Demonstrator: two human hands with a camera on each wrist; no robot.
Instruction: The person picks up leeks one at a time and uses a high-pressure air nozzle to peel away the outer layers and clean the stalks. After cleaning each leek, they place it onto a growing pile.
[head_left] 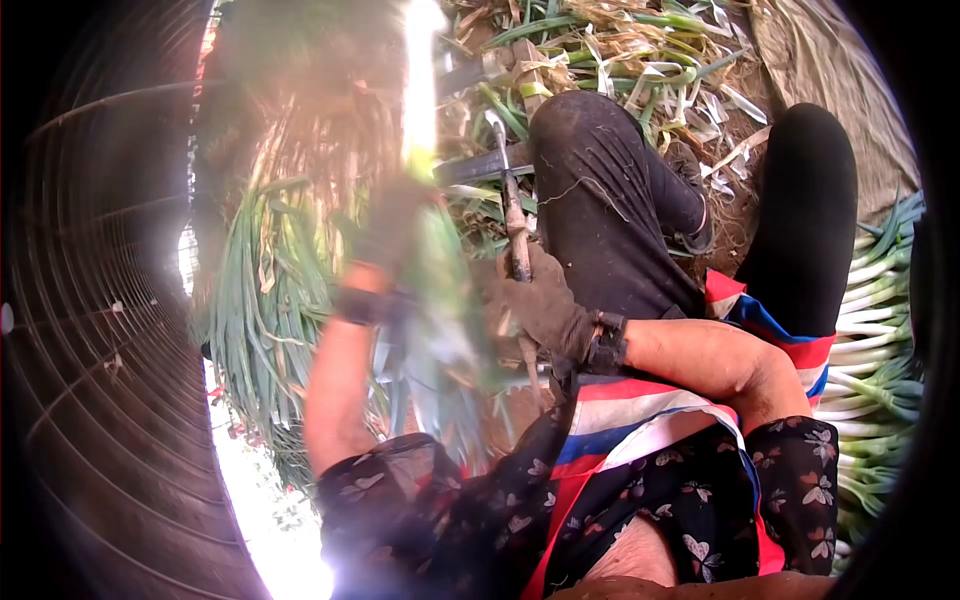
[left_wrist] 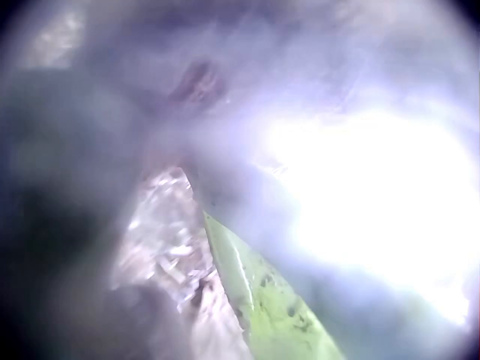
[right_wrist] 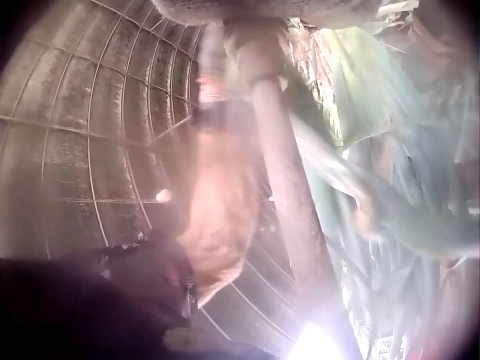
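We find the right grip (head_left: 552, 308), in a soiled dark glove, wrapped around a long, slim, brown rod-shaped tool (head_left: 515, 215), its axis pointing forward, pale tip ahead. A mass of long green leafy stalks (head_left: 275, 270) lies to its left, nearer the left grip (head_left: 398, 225). Blur prevents us telling the left's closure or hold.

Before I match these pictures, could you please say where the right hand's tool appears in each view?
Head: the tool is just right of centre, in the right hand, metal tip toward the top.
Left wrist: I cannot make it out through blur and glare.
Right wrist: its handle slants from the top middle toward the bottom, right of centre.
Landmark: the left forearm, left of the tool in head and right wrist.
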